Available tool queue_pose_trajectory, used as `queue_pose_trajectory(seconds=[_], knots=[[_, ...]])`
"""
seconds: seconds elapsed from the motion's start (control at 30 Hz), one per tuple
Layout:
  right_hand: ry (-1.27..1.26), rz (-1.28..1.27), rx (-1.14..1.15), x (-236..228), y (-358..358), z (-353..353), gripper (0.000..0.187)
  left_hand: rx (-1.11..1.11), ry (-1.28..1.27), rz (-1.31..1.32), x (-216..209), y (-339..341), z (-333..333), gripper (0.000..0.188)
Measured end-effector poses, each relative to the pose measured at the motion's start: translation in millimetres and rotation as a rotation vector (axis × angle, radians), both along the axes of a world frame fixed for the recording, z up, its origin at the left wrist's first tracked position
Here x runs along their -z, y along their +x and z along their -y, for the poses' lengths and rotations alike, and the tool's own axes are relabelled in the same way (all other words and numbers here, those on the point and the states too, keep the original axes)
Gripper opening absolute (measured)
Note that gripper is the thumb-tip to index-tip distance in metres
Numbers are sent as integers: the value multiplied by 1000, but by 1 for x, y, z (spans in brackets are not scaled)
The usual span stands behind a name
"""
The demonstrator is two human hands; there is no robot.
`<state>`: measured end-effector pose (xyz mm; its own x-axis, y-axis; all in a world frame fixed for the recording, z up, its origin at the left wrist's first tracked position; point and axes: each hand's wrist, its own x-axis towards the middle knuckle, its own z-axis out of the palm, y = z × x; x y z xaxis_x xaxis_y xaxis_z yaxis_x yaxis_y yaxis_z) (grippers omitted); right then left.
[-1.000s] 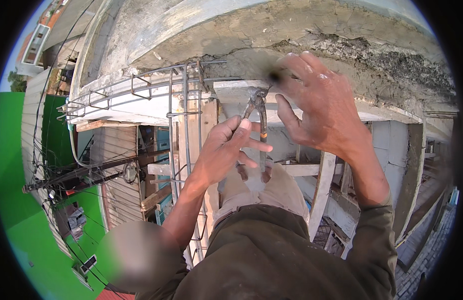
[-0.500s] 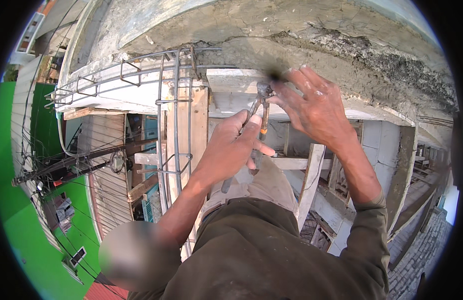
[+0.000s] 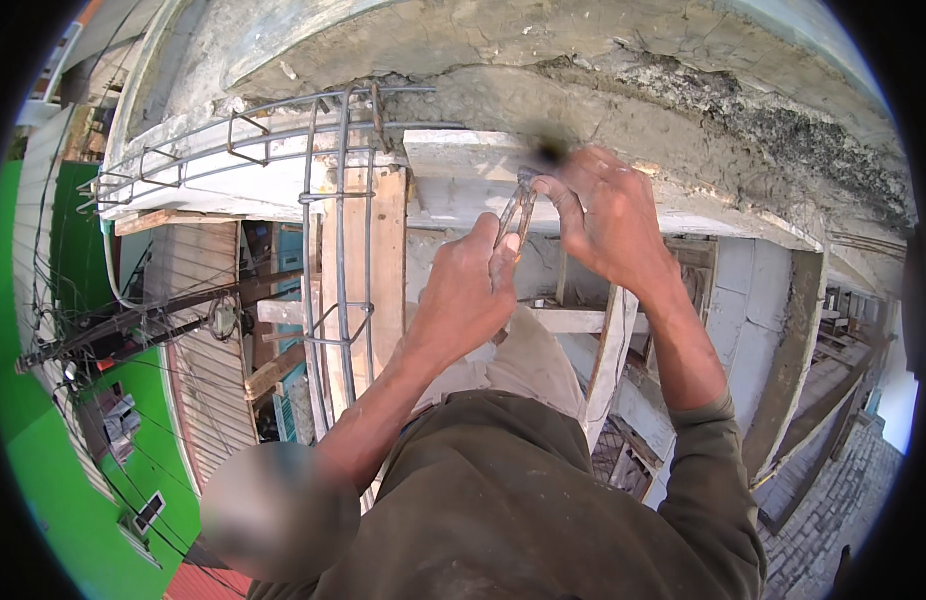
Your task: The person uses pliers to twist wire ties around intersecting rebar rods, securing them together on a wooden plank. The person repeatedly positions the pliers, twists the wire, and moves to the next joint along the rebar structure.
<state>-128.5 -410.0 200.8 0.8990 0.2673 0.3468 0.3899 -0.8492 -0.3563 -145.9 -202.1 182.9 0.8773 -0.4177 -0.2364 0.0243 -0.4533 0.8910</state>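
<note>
My left hand (image 3: 468, 275) is closed round the handles of a pair of worn metal pincers (image 3: 523, 205), whose head points up and away from me. The handles stand slightly apart, and their lower ends are hidden behind my fingers. Close beside the pincers' head is my right hand (image 3: 613, 220), its fingers curled and its thumb bent in next to the jaws. Whatever the right fingers pinch is too small or hidden to make out. A dark blurred spot covers the area just above the jaws.
A rebar cage (image 3: 343, 230) with stirrups rises beside a wooden board (image 3: 388, 260) to the left. Rough concrete (image 3: 463, 95) runs across the far side. A timber prop (image 3: 608, 360) slants on the right. Electric cables (image 3: 113, 330) and a green wall (image 3: 43, 470) lie below left.
My left hand has closed more tightly round the pincers, and the handles are nearer together. My right fingers have curled in beside the jaws. The view has shifted slightly.
</note>
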Motion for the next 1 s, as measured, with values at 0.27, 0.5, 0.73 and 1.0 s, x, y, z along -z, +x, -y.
queue_pose_trajectory(seconds=[0.27,0.5,0.73,1.0], knots=[[575,-582,385,34,-14,-12,26,-54,-18,117,39,-19,-2,22],[622,-643,373,50,-31,-9,29,38,-35,-182,46,-13,-20,30],[407,-692,213,32,-25,15,32,99,65,-26,43,-15,-17,32],[666,-783,221,64,-32,22,33,86,-113,-106,56,-17,-22,25]])
